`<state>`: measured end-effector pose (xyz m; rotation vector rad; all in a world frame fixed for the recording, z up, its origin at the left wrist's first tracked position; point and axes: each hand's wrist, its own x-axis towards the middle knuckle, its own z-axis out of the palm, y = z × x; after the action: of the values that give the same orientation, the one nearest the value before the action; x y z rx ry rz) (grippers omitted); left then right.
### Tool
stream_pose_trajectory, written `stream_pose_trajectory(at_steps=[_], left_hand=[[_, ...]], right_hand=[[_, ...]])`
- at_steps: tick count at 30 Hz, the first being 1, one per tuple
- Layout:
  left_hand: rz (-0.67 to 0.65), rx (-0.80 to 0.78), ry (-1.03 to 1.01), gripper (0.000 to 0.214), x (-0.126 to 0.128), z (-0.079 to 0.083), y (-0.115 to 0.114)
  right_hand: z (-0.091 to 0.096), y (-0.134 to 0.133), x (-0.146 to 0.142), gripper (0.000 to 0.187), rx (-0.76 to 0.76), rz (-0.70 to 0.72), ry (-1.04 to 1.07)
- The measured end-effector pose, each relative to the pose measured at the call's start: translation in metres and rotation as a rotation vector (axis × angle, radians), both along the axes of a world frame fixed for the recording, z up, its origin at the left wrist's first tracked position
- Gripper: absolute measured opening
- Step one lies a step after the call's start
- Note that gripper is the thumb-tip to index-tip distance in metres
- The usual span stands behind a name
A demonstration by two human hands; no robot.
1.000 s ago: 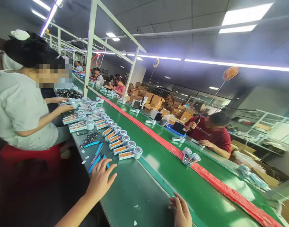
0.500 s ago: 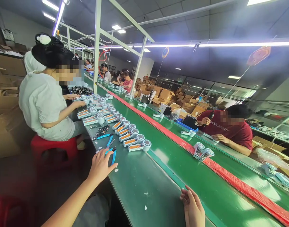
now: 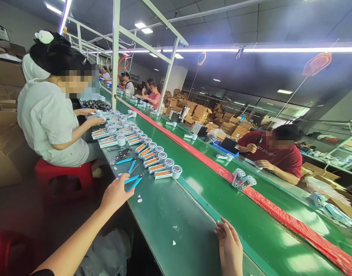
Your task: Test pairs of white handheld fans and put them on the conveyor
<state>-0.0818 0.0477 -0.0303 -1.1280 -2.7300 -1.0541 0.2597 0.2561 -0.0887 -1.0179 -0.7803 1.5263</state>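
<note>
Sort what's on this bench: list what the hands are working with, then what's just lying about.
In hand:
left hand at the blue-handled pliers
right hand resting on the bench edge

Lying about:
row of small fans
second blue pliers
two fans on the belt

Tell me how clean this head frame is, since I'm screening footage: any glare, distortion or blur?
Head view: wide-angle bending at the edges; glare from the ceiling strip light sheens the green belt; left hand near the blue-handled cutters and right hand look fairly sharp; far workers are soft.
</note>
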Motion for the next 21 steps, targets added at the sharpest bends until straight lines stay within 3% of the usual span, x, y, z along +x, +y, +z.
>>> stream_pose_trajectory(at_steps=[3,6,10,12,16,21], left_hand=[[0.003,0.137,-0.241,0.036,-0.005,0.006,-0.006],[-0.109,0.295,-0.478,0.046,0.000,0.013,-0.011],[-0.253,0.488,-0.929,0.051,0.034,0.027,-0.002],[-0.320,0.480,-1.095,0.049,0.058,0.033,0.012],[-0.488,0.361,-1.088,0.050,0.103,0.027,0.052],[-0.605,0.297,-0.854,0.045,0.140,-0.008,0.103]], right_hand=[[0.002,0.000,-0.002,0.062,0.004,-0.003,-0.012],[0.005,-0.002,-0.005,0.057,0.037,-0.009,-0.035],[0.010,-0.005,-0.013,0.045,0.147,-0.010,-0.113],[0.012,-0.003,-0.018,0.038,0.211,-0.007,-0.165],[0.015,0.004,-0.026,0.021,0.309,-0.050,-0.297],[0.024,0.001,-0.026,0.020,0.372,-0.210,-0.476]])
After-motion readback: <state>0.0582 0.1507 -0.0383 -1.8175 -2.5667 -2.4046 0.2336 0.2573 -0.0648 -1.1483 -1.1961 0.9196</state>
